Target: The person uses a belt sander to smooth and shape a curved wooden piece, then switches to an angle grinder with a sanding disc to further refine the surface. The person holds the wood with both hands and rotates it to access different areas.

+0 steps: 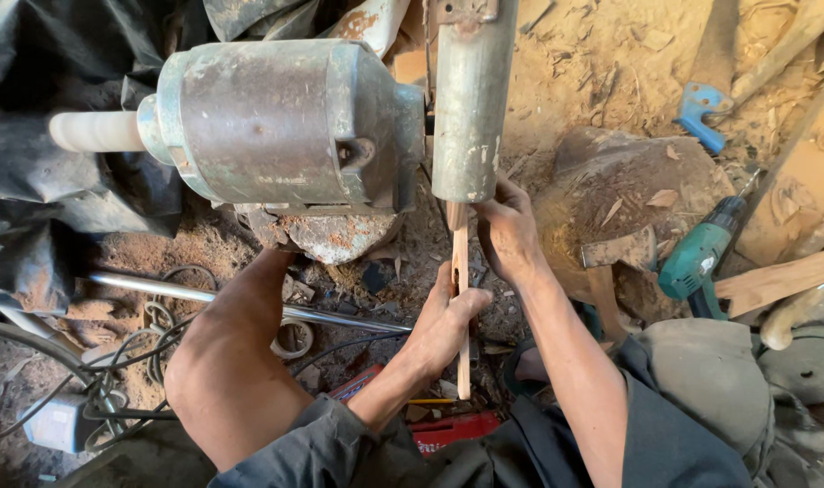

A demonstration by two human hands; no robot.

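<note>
The thin wooden stick (pixel 461 298) stands nearly upright, its upper end pressed in just under the lower edge of the grey metal guard (pixel 471 99) mounted at the end of the old electric motor (pixel 281 126). Both hands hold it, evidently so that the slender piece stays steady against the machine.

The left hand (pixel 443 323) grips the stick at mid-length, fingers wrapped closed around it, the lower end projecting below the hand. The right hand (pixel 509 230) sits higher, fingers closed about the stick's upper part just under the guard, apparently guiding that end. Whether the stick touches a moving part cannot be told; the guard hides the contact.

A green cordless drill (pixel 701 258) lies to the right near a wooden block (pixel 629 194), well apart from both hands. Cables and a metal rod (pixel 204 296) lie on the dusty floor (pixel 593 72).
</note>
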